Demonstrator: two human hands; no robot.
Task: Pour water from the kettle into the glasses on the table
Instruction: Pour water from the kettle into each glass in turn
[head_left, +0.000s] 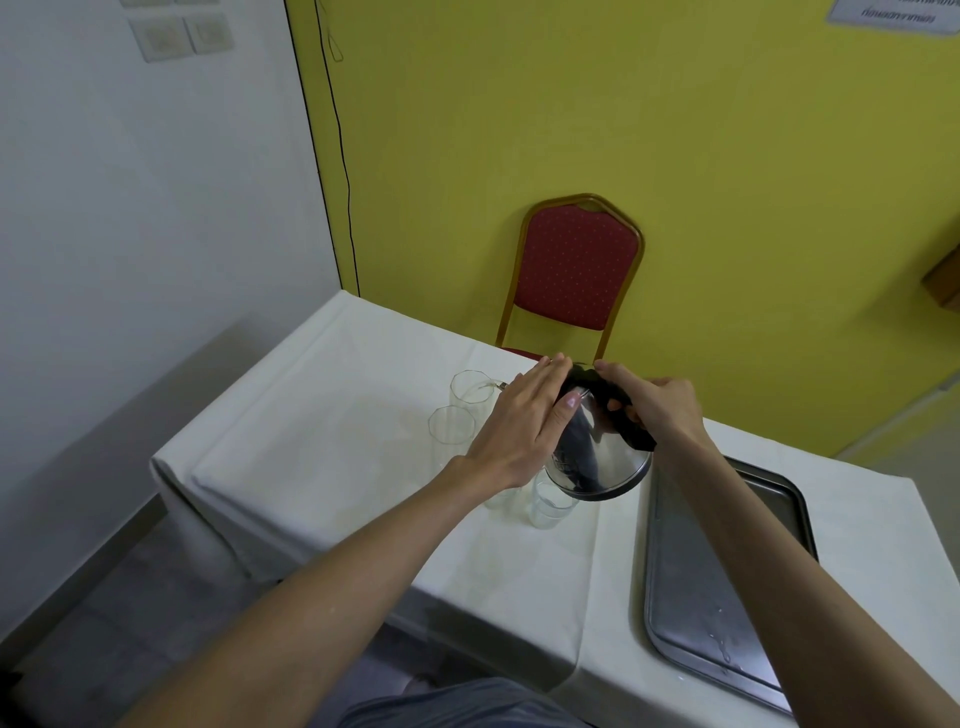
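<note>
A shiny steel kettle (602, 457) with a black handle is tilted to the left above the table, its spout at the rim of the far glass (470, 388). My right hand (654, 405) grips the black handle. My left hand (524, 421) lies flat on the kettle's lid and side, fingers straight. A second clear glass (451, 426) stands just in front of the far one. A third glass (549, 501), with some water in it, stands under the kettle's base; another glass beside it is mostly hidden by my left wrist.
The table wears a white cloth (322, 441). A metal tray (727, 561) with water drops lies at the right. A red chair (576, 275) stands behind the table against a yellow wall. The table's left edge drops to the floor.
</note>
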